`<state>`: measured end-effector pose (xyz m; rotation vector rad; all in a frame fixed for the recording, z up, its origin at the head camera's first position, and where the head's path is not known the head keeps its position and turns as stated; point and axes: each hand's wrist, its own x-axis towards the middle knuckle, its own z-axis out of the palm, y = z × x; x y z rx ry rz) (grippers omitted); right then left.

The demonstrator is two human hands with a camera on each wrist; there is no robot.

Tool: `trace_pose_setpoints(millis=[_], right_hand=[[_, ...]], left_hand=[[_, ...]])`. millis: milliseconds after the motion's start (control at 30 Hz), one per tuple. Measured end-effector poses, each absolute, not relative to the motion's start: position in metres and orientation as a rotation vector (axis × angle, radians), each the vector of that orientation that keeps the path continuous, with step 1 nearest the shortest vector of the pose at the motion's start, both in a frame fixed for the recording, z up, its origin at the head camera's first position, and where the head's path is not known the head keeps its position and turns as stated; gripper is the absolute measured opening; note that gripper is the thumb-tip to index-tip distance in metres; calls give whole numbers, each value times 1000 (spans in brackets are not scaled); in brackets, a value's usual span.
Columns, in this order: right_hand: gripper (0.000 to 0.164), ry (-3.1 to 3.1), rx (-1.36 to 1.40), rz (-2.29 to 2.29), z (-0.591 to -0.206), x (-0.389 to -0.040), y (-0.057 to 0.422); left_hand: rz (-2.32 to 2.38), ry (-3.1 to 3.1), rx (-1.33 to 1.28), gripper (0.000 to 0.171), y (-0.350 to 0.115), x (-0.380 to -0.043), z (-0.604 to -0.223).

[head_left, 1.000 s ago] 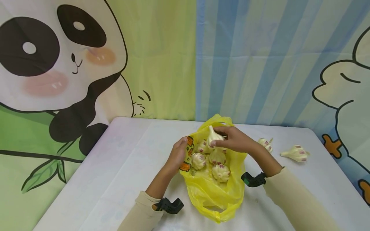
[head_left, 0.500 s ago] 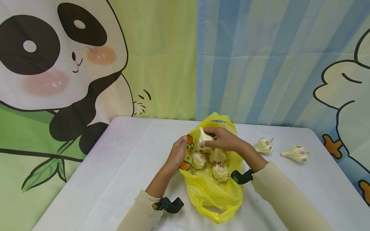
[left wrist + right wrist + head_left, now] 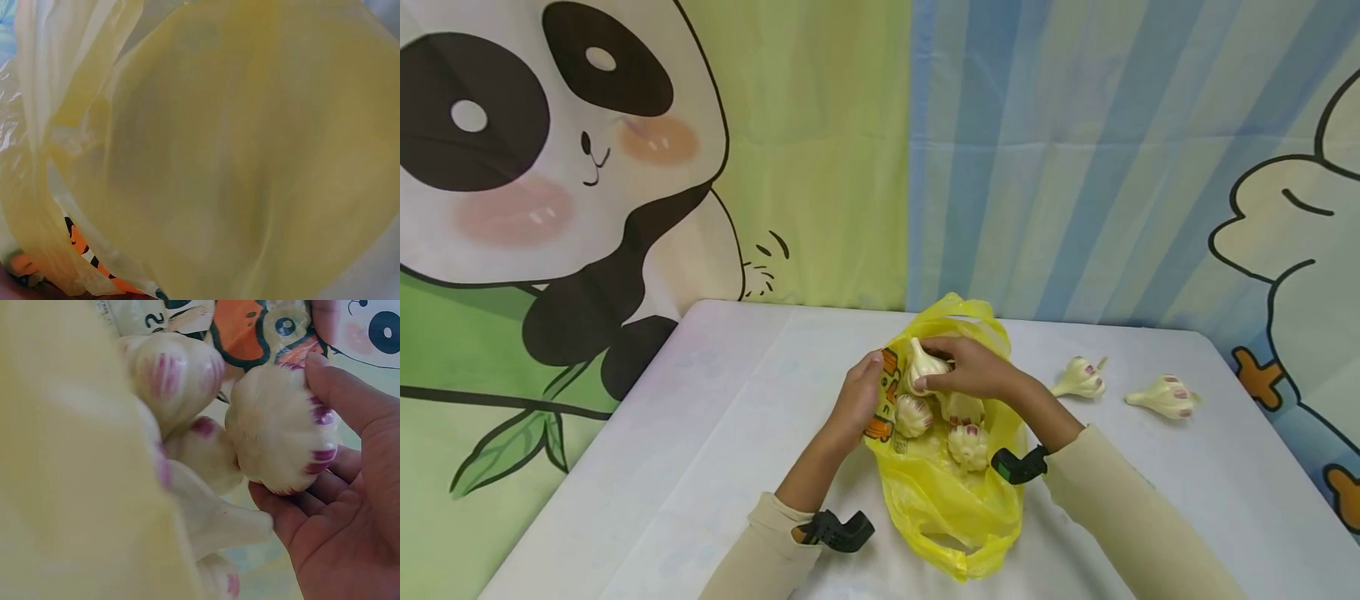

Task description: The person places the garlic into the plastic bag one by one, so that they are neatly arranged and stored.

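Note:
A yellow plastic bag (image 3: 951, 508) lies on the table with its mouth spread, several garlic bulbs (image 3: 967, 447) inside. My left hand (image 3: 856, 400) grips the bag's left edge beside an orange cartoon print. Between thumb and fingers, my right hand (image 3: 973, 369) holds a white garlic bulb (image 3: 922, 367) stem up, inside the bag's mouth. In the right wrist view the held garlic bulb (image 3: 278, 428) shows purple streaks and sits right against the other bulbs (image 3: 178, 381). Yellow plastic (image 3: 219, 156) fills most of the left wrist view and hides the left fingers.
Two more garlic bulbs lie on the white table (image 3: 700, 433) to the right of the bag: one nearer (image 3: 1081, 377), one farther right (image 3: 1165, 397). A printed curtain (image 3: 820, 150) with a panda and stripes hangs behind the table's back edge.
My right hand has moved left and slightly down with the garlic bulb, deeper over the bag's left side. The left hand keeps its grip at the same spot.

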<state>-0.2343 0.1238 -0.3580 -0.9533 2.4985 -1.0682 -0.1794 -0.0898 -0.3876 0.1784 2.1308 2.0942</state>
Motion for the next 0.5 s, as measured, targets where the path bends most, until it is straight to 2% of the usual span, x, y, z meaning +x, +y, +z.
trace_pose_setpoints(millis=[233, 500], right_hand=[[72, 2495, -924, -1095, -363, -233, 125], [68, 2505, -924, -1154, -364, -232, 129]], left_hand=[[2087, 2139, 187, 48, -88, -164, -363], [2097, 2124, 211, 48, -89, -164, -362]])
